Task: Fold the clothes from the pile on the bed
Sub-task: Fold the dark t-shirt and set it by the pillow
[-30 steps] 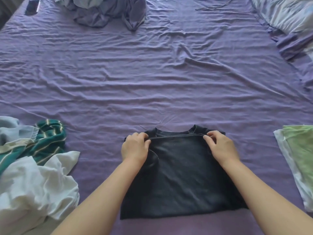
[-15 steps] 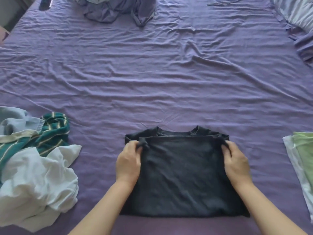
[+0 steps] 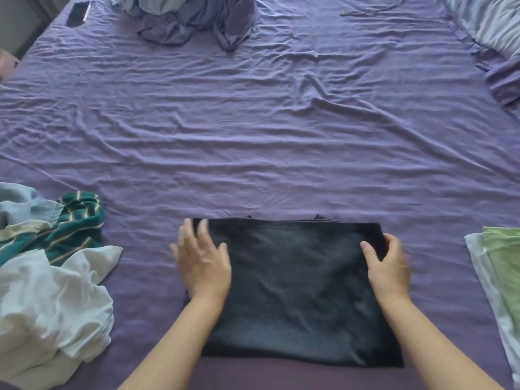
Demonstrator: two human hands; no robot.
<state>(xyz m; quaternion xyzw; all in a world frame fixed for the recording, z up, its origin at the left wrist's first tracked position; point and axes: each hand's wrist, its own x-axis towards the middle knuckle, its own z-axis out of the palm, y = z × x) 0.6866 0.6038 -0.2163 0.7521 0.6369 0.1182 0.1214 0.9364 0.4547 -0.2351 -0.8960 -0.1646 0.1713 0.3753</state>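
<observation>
A dark folded shirt [image 3: 298,291] is laid flat at lower centre on the purple bedsheet [image 3: 253,136]. Its left edge is touched by the left hand [image 3: 201,260], fingers straight, blurred. Its right edge is gripped by the right hand [image 3: 389,266]. An unfolded pile [image 3: 47,271] is seen lower left, folded green and white clothes [image 3: 498,277] lower right.

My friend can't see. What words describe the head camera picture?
Two bare hands rest on a folded dark grey shirt on a purple bedsheet: left hand flat, right hand gripping the edge. A crumpled clothes pile lies left; folded green cloth right.
</observation>
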